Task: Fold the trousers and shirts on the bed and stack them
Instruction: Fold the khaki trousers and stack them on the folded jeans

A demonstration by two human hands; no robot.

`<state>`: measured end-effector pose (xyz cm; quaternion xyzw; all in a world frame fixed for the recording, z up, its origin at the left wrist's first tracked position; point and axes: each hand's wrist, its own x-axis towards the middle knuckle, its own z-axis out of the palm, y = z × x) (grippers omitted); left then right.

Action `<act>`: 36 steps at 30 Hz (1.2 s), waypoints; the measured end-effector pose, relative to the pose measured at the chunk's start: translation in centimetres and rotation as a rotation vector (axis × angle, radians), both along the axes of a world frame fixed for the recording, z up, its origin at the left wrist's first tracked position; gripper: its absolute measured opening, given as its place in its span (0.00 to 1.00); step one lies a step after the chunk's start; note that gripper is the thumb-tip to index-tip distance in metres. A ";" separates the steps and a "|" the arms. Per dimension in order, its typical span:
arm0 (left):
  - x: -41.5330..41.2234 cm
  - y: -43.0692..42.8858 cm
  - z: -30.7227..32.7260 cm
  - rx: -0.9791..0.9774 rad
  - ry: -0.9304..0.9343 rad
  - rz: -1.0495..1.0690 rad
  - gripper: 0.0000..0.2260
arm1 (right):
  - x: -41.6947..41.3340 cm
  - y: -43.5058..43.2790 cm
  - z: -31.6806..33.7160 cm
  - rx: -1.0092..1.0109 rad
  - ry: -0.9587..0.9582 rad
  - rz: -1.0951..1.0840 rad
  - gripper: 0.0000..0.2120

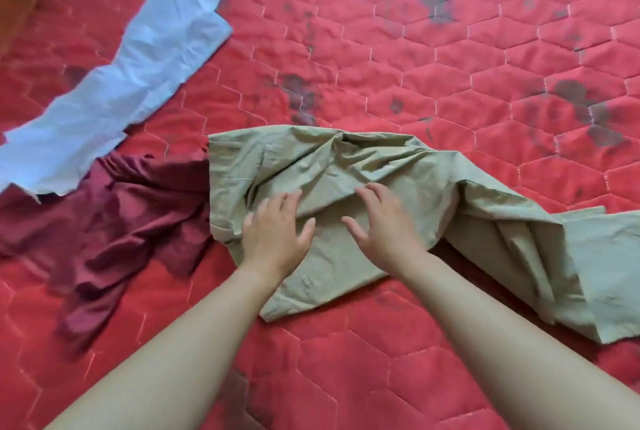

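Both the left hand (pixel 275 234) and right hand (pixel 382 221) lie flat, fingers spread, on the crumpled khaki trousers (pixel 363 187) mid-bed (pixel 450 48); maroon garment (pixel 121 221) touches the trousers' left edge; pale blue garment (pixel 121 83) beyond it.

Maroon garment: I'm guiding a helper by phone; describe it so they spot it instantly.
On the red quilted bed cover, look left of the crumpled khaki trousers. The rumpled dark maroon garment lies there, partly under a pale blue cloth strip; it alone is dark.
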<state>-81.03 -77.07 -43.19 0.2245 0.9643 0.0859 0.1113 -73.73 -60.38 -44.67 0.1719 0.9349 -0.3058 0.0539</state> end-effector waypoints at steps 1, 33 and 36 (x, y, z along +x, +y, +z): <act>-1.5 -1.3 -0.5 -0.008 0.004 0.009 0.24 | -1.5 -1.4 -1.0 -0.003 -0.009 0.012 0.27; 3.0 -7.0 -1.2 0.542 -0.432 0.281 0.15 | 11.8 0.9 -1.3 0.021 0.065 -0.249 0.05; 7.7 -4.9 -0.6 0.547 -0.503 0.240 0.15 | 14.3 4.1 1.4 0.016 0.209 -0.305 0.05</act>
